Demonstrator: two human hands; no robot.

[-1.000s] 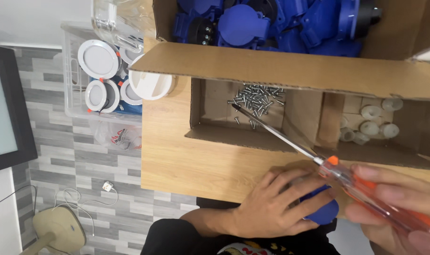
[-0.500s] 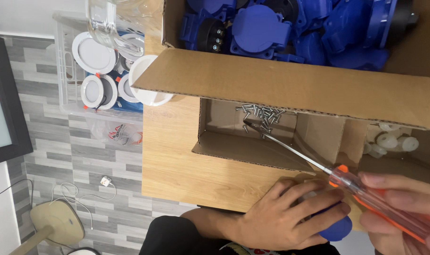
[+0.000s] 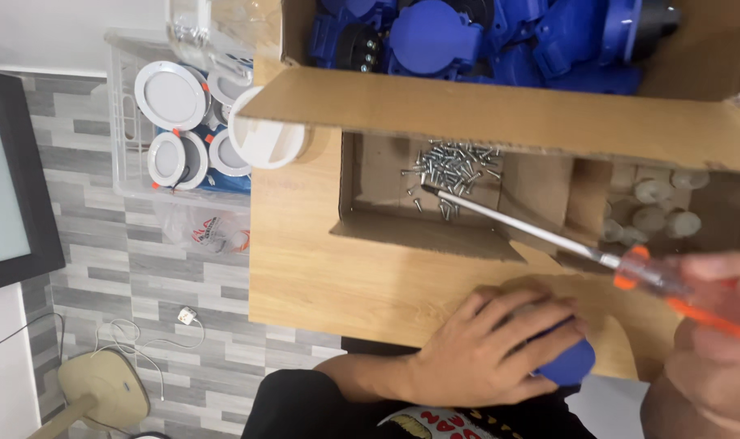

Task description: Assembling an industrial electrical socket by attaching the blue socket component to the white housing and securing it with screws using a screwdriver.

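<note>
The wooden counter point(image 3: 337, 276) fills the middle of the view, with grey tiled floor point(image 3: 93, 268) to its left. On the far side of the counter a large cardboard box point(image 3: 500, 114) holds a heap of blue socket housings point(image 3: 467, 32) with round hinged lids. In front of it lies a lower, divided cardboard tray point(image 3: 386, 232): its left compartment holds a loose pile of small silver screws point(image 3: 451, 167), its right compartment some pale round caps point(image 3: 654, 207). Off the counter's left edge, a clear plastic crate point(image 3: 126, 122) on the floor contains round white recessed lamps point(image 3: 171, 93), and a white round fitting point(image 3: 268, 138) sits at the counter's corner. A dark framed panel point(image 3: 12, 179) leans at the far left, and a beige stand base point(image 3: 101, 390) rests on the floor below it.

The person's left hand point(image 3: 483, 349) lies palm down near the counter's near edge, its grip closed over a blue socket part point(image 3: 569, 366) that peeks out by the fingertips. The right hand point(image 3: 711, 325), blurred at the right edge, grips the clear and orange handle of a long screwdriver point(image 3: 549, 236). The shaft slants up and left across the tray wall, and its tip sits among the screws in the left compartment, touching or just above them; which cannot be told.
</note>
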